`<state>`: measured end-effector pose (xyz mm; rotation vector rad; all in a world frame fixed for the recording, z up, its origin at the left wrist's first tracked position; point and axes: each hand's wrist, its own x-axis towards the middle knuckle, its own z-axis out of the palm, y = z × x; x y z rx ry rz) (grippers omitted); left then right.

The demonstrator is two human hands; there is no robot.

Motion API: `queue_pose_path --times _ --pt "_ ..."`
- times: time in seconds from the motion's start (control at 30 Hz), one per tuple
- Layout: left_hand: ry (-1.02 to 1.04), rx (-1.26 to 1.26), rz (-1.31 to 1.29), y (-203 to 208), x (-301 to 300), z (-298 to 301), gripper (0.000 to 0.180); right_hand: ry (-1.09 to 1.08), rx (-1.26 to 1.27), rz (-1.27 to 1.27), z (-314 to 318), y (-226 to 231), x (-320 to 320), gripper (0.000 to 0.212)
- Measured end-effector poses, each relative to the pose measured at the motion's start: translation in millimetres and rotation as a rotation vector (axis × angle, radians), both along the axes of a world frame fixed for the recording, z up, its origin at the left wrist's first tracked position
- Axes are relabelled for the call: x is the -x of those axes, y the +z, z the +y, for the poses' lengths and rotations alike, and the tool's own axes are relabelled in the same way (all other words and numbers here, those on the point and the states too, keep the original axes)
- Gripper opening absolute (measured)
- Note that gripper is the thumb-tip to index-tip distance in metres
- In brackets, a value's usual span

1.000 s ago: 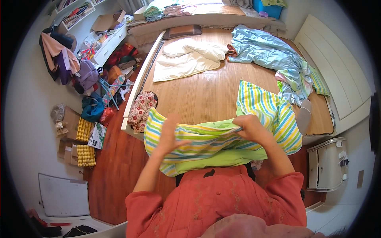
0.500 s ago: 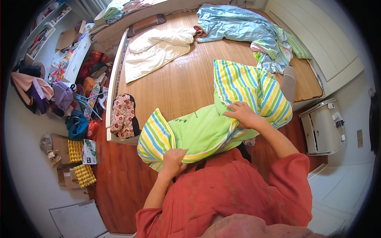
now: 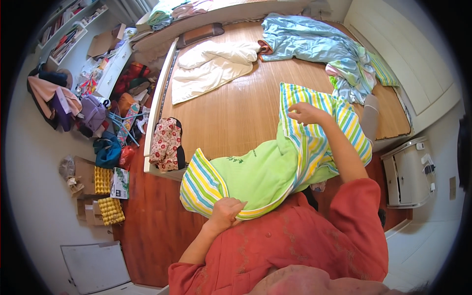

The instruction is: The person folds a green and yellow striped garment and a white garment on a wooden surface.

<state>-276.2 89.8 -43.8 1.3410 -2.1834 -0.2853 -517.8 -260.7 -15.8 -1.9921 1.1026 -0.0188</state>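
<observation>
A light green quilt (image 3: 255,174) with a striped yellow, blue and white reverse lies bunched over the near edge of the bed and against my front. My left hand (image 3: 227,211) is closed on its near hem, beside a turned-back striped corner. Over the striped fold at the right, my right hand (image 3: 307,113) has its fingers apart, slightly curled, holding nothing. Whether it touches the cloth is hard to tell.
The bed's woven mat (image 3: 231,118) carries a white quilt (image 3: 214,64), a blue quilt (image 3: 314,42) and a floral bundle (image 3: 167,143). A white cabinet (image 3: 407,172) stands at right. Egg trays (image 3: 111,211), boxes and bags crowd the left side.
My right hand has let go of the quilt's middle and moved up and forward over the striped part. My left hand keeps the near hem. The view has shifted slightly.
</observation>
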Motion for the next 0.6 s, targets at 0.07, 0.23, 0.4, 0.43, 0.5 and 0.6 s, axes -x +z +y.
queue_pose_path --times 0.07,0.23,0.4,0.43,0.5,0.6 --pt "-0.030 0.006 0.044 -5.0 2.2 0.2 0.041 0.103 0.358 0.291 -22.6 -62.2 -12.1 0.055" --pt "-0.036 0.023 0.047 -12.0 1.0 3.2 0.041 -0.026 0.198 0.601 19.9 -171.6 -22.7 0.044" --pt "-0.016 0.012 0.056 -17.4 -5.4 10.5 0.041 -0.227 0.245 0.634 21.7 -192.5 -34.0 0.029" --pt "-0.012 -0.006 0.051 -17.4 -6.1 9.7 0.041 -0.252 0.277 0.533 12.5 -196.6 -20.5 0.027" --pt "-0.008 -0.014 0.057 -18.6 -6.0 5.7 0.041 -0.314 0.239 0.373 -6.7 -199.7 10.1 0.036" --pt "-0.007 -0.020 0.104 -19.4 -4.6 4.1 0.038 -0.585 0.005 0.104 -23.5 -176.9 36.7 0.045"
